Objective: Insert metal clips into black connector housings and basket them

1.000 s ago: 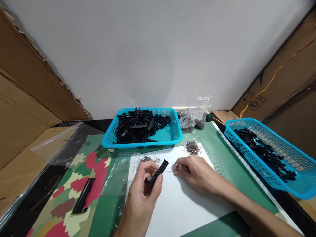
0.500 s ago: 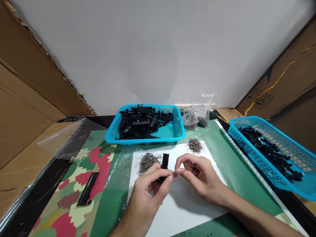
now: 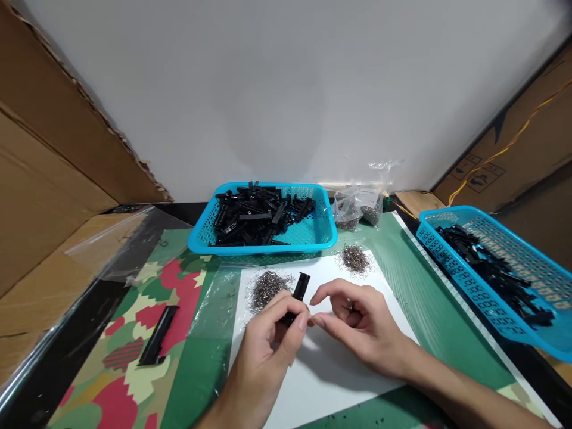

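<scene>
My left hand [image 3: 272, 339] is closed around a slim black plastic part [image 3: 302, 287], whose upper end sticks up beyond the fingers; its lower portion is hidden by them. Close by on the right, my right hand [image 3: 361, 325] has index finger and thumb apart, the thumb tip at the left fingertips. Its other fingers are curled, with a small dark spot among them that I cannot make out. Behind the left hand lies a pile of tiny metal springs [image 3: 268, 289] on a white sheet [image 3: 339, 381]. A second pile of small metal pieces [image 3: 354, 258] is at the sheet's far corner.
A blue basket [image 3: 263, 250] of black parts stands at the back, beside clear bags [image 3: 357, 207] of metal pieces. Another blue basket [image 3: 473, 298] with black parts is at right. One black part [image 3: 158, 335] lies on the patterned mat at left. Cardboard walls [image 3: 49, 113] flank the table.
My right index finger has lifted away from the thumb, opening the pinch. The black part in my left hand has tilted slightly to the right. The view has shifted a little.
</scene>
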Demonstrator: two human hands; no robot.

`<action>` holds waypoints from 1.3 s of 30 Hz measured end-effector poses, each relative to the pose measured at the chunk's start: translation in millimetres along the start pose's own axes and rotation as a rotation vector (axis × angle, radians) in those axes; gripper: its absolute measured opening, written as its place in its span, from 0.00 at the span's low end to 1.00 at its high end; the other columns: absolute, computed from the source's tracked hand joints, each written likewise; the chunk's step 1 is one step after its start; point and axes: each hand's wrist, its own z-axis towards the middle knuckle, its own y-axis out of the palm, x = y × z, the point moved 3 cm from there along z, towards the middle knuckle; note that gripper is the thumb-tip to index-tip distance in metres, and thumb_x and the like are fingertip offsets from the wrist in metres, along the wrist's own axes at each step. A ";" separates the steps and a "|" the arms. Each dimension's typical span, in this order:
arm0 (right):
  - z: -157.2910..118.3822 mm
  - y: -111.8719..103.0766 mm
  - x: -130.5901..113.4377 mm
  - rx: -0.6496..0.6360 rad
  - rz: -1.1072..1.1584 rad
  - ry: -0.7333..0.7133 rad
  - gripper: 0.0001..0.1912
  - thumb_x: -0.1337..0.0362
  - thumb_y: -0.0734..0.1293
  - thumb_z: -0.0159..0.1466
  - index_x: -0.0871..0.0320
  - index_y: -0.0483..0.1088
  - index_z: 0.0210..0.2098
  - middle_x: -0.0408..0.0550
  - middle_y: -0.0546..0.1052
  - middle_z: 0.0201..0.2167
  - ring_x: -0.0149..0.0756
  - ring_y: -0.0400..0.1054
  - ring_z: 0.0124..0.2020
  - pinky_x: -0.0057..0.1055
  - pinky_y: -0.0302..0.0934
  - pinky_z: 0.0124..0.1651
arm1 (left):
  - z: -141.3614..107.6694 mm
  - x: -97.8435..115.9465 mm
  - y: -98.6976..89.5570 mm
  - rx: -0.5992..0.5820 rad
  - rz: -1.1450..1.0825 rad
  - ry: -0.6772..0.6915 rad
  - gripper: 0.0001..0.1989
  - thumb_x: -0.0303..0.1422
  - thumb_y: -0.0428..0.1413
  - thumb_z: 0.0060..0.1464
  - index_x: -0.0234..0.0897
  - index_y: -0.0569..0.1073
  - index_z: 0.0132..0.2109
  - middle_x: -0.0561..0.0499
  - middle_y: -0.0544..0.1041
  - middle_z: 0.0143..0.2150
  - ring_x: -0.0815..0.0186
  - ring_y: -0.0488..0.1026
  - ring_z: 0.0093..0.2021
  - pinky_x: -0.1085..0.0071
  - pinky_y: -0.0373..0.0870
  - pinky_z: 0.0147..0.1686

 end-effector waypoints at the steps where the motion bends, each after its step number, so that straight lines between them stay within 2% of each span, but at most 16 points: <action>1: -0.7 -1.2 -1.0 0.010 -0.060 -0.090 0.06 0.66 0.70 0.70 0.58 0.75 0.47 0.30 0.51 0.21 0.26 0.44 0.19 0.26 0.42 0.22 | -0.5 -1.0 -0.5 -0.005 -0.039 -0.024 0.18 0.49 0.55 0.70 0.40 0.74 0.38 0.56 0.65 0.30 0.70 0.61 0.28 0.73 0.61 0.31; 5: -5.5 -0.3 -3.5 -0.012 -0.339 -0.423 0.10 0.75 0.63 0.72 0.58 0.74 0.45 0.34 0.65 0.21 0.25 0.54 0.19 0.27 0.48 0.24 | -1.4 -2.0 0.0 -0.065 -0.160 -0.109 0.20 0.51 0.54 0.69 0.40 0.70 0.36 0.58 0.59 0.26 0.70 0.54 0.25 0.74 0.52 0.25; 8: -8.6 2.9 -4.3 -0.021 -0.485 -0.527 0.14 0.77 0.58 0.72 0.59 0.73 0.46 0.35 0.64 0.19 0.28 0.53 0.18 0.30 0.47 0.22 | -0.8 0.3 1.3 -0.083 -0.175 -0.115 0.21 0.51 0.54 0.69 0.39 0.67 0.34 0.57 0.59 0.28 0.71 0.54 0.25 0.73 0.49 0.23; 13: -12.3 2.7 -9.9 0.029 -0.619 -0.630 0.12 0.76 0.60 0.73 0.61 0.73 0.49 0.35 0.63 0.19 0.29 0.52 0.18 0.32 0.45 0.21 | -1.2 1.0 2.9 -0.081 -0.174 -0.118 0.22 0.51 0.54 0.69 0.39 0.67 0.34 0.57 0.59 0.28 0.71 0.54 0.26 0.73 0.49 0.23; 18: -10.9 0.6 -14.0 -0.032 -0.682 -0.655 0.13 0.74 0.59 0.73 0.64 0.74 0.49 0.36 0.63 0.19 0.29 0.54 0.18 0.33 0.46 0.20 | -3.4 -0.8 4.6 -0.084 -0.133 -0.118 0.22 0.51 0.54 0.69 0.39 0.67 0.34 0.57 0.59 0.29 0.70 0.54 0.26 0.73 0.49 0.23; 23: -10.9 3.9 -14.1 0.018 -0.743 -0.697 0.07 0.75 0.64 0.69 0.61 0.73 0.40 0.35 0.62 0.18 0.28 0.51 0.17 0.33 0.44 0.20 | -3.8 -1.7 5.5 -0.073 -0.118 -0.112 0.22 0.51 0.53 0.70 0.40 0.69 0.35 0.56 0.61 0.30 0.70 0.57 0.28 0.74 0.52 0.24; 27: -12.5 4.8 -12.3 0.037 -0.670 -0.632 0.09 0.76 0.64 0.67 0.56 0.69 0.35 0.35 0.63 0.17 0.28 0.53 0.17 0.33 0.45 0.20 | -4.6 -4.4 5.4 -0.081 -0.241 -0.173 0.17 0.50 0.50 0.71 0.42 0.71 0.42 0.55 0.65 0.29 0.68 0.61 0.29 0.75 0.56 0.25; 30: -10.4 1.7 -14.5 0.059 -0.581 -0.539 0.11 0.76 0.63 0.67 0.53 0.67 0.35 0.35 0.68 0.19 0.27 0.57 0.16 0.31 0.49 0.20 | -4.4 -2.4 6.4 -0.102 -0.341 -0.132 0.14 0.48 0.50 0.72 0.44 0.71 0.49 0.52 0.72 0.37 0.66 0.68 0.32 0.73 0.67 0.29; 32: -8.0 -1.5 -17.6 0.110 -0.540 -0.504 0.10 0.76 0.65 0.68 0.53 0.68 0.37 0.34 0.70 0.19 0.25 0.59 0.16 0.28 0.52 0.20 | -2.8 0.3 6.3 -0.094 -0.344 -0.060 0.12 0.45 0.52 0.73 0.47 0.69 0.55 0.49 0.76 0.48 0.65 0.75 0.38 0.68 0.75 0.39; 34: -6.2 -4.7 -20.2 0.175 -0.510 -0.486 0.09 0.75 0.66 0.68 0.54 0.70 0.40 0.33 0.72 0.19 0.24 0.60 0.15 0.25 0.55 0.21 | -0.3 2.4 5.0 -0.060 -0.338 0.006 0.17 0.41 0.56 0.72 0.51 0.64 0.63 0.48 0.76 0.56 0.64 0.78 0.43 0.65 0.76 0.48; 37: -6.1 -6.3 -20.2 0.185 -0.467 -0.474 0.10 0.76 0.66 0.68 0.56 0.72 0.45 0.34 0.73 0.20 0.23 0.61 0.16 0.24 0.58 0.23 | 3.8 2.9 1.3 -0.009 -0.351 0.031 0.31 0.38 0.62 0.68 0.56 0.57 0.71 0.49 0.79 0.55 0.63 0.80 0.45 0.66 0.76 0.50; 39: -7.1 -6.3 -18.1 0.161 -0.433 -0.443 0.10 0.75 0.66 0.68 0.55 0.73 0.45 0.33 0.69 0.19 0.23 0.58 0.16 0.24 0.56 0.22 | 5.9 2.2 -1.3 0.005 -0.312 0.015 0.29 0.39 0.65 0.65 0.51 0.65 0.68 0.48 0.81 0.52 0.62 0.80 0.45 0.67 0.77 0.48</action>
